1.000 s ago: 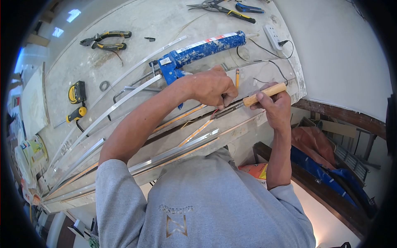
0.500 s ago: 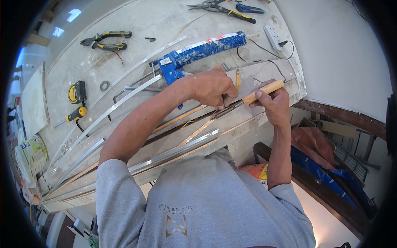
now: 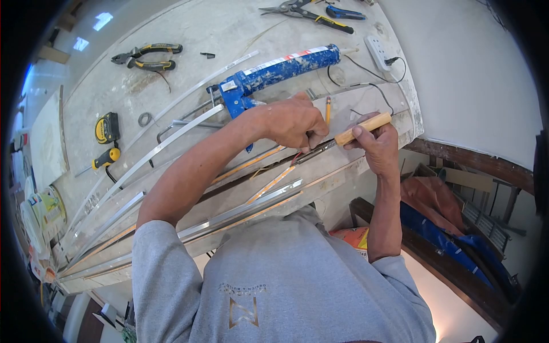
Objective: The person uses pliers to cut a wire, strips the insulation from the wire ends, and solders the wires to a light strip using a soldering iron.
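My right hand (image 3: 377, 143) is closed around the wooden handle of a soldering iron (image 3: 361, 128). The iron's metal shaft slants down to the left, its tip close to the end of a yellowish LED strip (image 3: 271, 184). My left hand (image 3: 300, 126) is bent over the shaft with fingers pinched together, just above a thin red wire (image 3: 297, 155) at the strip's end. The fingertips appear to hold this wire, though they partly hide it. A yellow pencil (image 3: 328, 108) lies just beyond my left hand.
Beyond my left arm lies a blue caulking gun (image 3: 291, 70). Pliers (image 3: 146, 56), a tape measure (image 3: 107, 127), snips (image 3: 309, 14) and a utility knife (image 3: 345, 12) are on the table. A power strip (image 3: 378, 52) feeds a black cord; aluminium channels (image 3: 240, 209) run along the near edge.
Both hands stay almost where they were, with the soldering iron at nearly the same angle. Only a very slight shift of my right forearm shows.
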Tool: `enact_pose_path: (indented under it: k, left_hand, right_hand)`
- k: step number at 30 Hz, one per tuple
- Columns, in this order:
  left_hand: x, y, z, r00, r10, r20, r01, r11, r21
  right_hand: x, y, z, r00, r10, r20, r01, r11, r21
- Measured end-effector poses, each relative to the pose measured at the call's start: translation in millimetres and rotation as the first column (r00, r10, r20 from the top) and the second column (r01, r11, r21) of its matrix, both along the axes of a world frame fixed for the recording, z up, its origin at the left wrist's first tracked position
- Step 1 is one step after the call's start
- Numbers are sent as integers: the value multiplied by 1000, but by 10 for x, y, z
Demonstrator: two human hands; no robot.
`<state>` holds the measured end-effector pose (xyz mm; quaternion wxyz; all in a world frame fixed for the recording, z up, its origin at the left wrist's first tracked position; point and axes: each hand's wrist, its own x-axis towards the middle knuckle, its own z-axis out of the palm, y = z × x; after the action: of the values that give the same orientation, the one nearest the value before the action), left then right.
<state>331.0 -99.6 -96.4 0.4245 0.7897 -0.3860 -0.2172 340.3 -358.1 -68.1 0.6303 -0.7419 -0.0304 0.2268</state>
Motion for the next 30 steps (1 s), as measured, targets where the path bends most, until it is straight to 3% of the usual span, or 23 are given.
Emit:
enact_pose_path:
  k: [17,30]
  left_hand:
    - [3,-3,11,1000,-2,-8,2,1000,27]
    - [-4,3,-14,1000,4,5,-4,1000,-10]
  right_hand:
    - [0,-122,-102,996,-60,-61,66,993,101]
    - [-31,-96,-91,999,-30,-23,31,998,53]
